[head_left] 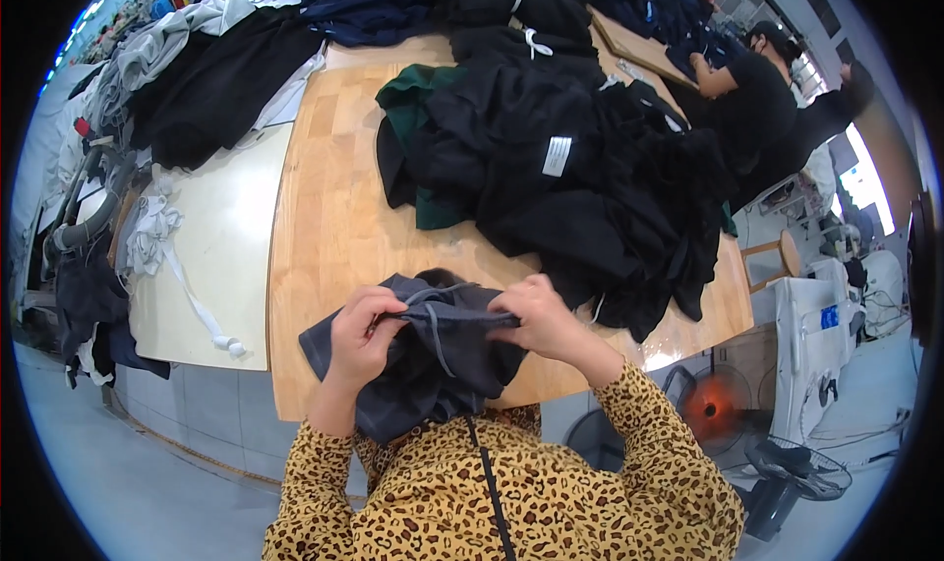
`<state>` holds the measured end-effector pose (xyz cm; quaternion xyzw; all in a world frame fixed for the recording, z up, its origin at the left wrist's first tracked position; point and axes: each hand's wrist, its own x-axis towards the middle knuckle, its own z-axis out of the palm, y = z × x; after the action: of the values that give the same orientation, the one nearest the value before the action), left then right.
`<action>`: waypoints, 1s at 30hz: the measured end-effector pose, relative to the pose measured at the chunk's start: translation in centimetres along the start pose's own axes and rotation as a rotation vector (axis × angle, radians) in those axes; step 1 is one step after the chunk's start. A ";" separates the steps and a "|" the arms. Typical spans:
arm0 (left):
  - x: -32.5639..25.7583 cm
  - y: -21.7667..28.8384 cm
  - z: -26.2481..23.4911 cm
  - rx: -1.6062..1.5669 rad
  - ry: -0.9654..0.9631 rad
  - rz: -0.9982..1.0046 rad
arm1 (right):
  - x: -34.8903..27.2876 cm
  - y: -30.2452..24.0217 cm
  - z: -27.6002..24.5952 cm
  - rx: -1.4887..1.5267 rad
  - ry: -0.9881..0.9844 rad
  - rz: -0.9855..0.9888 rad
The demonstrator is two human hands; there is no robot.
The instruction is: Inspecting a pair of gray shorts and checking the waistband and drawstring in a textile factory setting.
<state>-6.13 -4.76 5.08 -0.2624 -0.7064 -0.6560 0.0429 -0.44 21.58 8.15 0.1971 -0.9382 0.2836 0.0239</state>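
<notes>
A dark grey garment [398,396] with a lighter grey drawstring [440,343] hangs over the near edge of the wooden table. My left hand [361,333] pinches its upper edge between thumb and fingers. On the other side, my right hand [536,315] grips the same edge, so a strip of the fabric is stretched between both hands. The drawstring loops down over the cloth from that edge. Just beyond my hands lies a large heap of black garments [551,192], with a white label [557,156] on top and a green piece [433,212] showing at its left.
A pale table [211,276] adjoins on the left, bearing a white ribbon [192,295] and black cloth [221,84]. Navy clothes [369,5] are piled at the back. A co-worker in black [752,94] works at the far right. Fans [796,468] stand low on the right.
</notes>
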 end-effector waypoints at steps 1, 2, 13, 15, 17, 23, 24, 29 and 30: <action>0.9 1.0 -0.1 0.079 0.030 0.123 | 0.3 -0.7 -1.6 -0.186 0.240 -0.077; 1.5 2.1 -0.6 0.174 0.079 0.238 | 0.9 -2.0 -3.6 -0.302 0.360 -0.136; 3.0 1.8 3.3 0.309 0.256 0.087 | -1.0 -2.3 -0.7 0.340 0.258 0.340; 0.4 1.8 5.1 0.158 0.151 -0.026 | -2.0 -2.4 1.9 0.132 0.314 0.401; -1.5 1.5 7.0 0.054 -0.055 -0.199 | -2.5 -3.4 3.5 0.008 0.387 0.384; -2.8 -0.9 9.7 0.011 -0.103 -0.371 | -4.1 -2.7 5.6 -0.114 0.357 0.267; -3.0 -1.5 9.7 0.040 -0.121 -0.359 | -4.3 -2.7 5.4 -0.112 0.352 0.269; -2.9 -2.2 9.0 -0.005 -0.251 -0.419 | -5.4 -2.9 5.1 0.022 0.415 0.351; -2.9 -2.0 8.7 -0.059 -0.278 -0.502 | -5.5 -2.9 5.1 0.024 0.415 0.353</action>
<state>-2.07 2.58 0.90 -0.1679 -0.7291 -0.6239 -0.2259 6.07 18.62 4.53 -0.0317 -0.9296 0.3288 0.1634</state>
